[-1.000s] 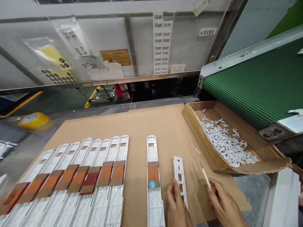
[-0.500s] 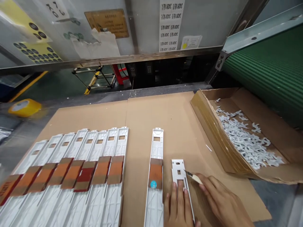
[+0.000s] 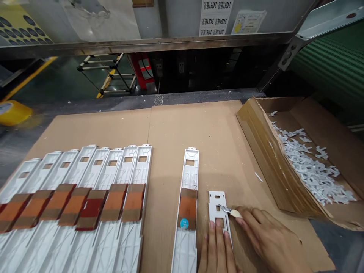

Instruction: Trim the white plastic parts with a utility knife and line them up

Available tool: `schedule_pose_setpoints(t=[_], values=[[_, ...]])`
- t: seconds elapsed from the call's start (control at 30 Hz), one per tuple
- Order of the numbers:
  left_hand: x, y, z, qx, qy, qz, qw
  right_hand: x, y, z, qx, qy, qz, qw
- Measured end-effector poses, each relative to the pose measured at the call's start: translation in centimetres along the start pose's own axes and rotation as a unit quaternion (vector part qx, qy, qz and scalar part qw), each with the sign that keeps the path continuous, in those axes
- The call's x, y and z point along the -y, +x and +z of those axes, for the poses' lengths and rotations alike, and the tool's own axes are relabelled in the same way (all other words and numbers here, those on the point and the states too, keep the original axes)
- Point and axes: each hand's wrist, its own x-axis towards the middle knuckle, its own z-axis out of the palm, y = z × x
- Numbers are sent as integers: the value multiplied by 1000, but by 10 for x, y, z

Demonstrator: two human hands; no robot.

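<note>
A small white plastic part [image 3: 217, 201] with square cut-outs lies on the cardboard, close to the bottom of the view. My left hand [image 3: 217, 252] rests flat across its lower portion, fingers stretched out and pressing it down. In my right hand [image 3: 267, 237] is a craft knife [image 3: 234, 213] with a pale handle and a metal blade, pinched between thumb and fingers. The blade tip is at the small square cut-out. Just left of my left hand lies a long white plastic strip [image 3: 190, 174] wrapped in a brown and orange band with a blue round sticker.
Several similar banded white strips [image 3: 131, 239] lie side by side on the left. On the right stands a cardboard box [image 3: 264, 151] holding many white plastic scraps [image 3: 309, 167]. One thin scrap [image 3: 258, 177] lies outside it. A yellow tape roll [image 3: 14, 113] sits far left.
The camera view has tilted down and shifted. The knife tip has moved from the part's right edge inward to the small square cut-out. My left hand stays on the part.
</note>
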Motion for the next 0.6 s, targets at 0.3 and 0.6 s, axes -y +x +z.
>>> schedule_pose_setpoints(t=[0.3,0.6], values=[[-1,0,0,6,0,-3,1000,-1,6,-2,-4,5,-10,1000],[-1,-1,-2,16,1,-6,1000,-1,10,-5,-8,-14,-22,1000]])
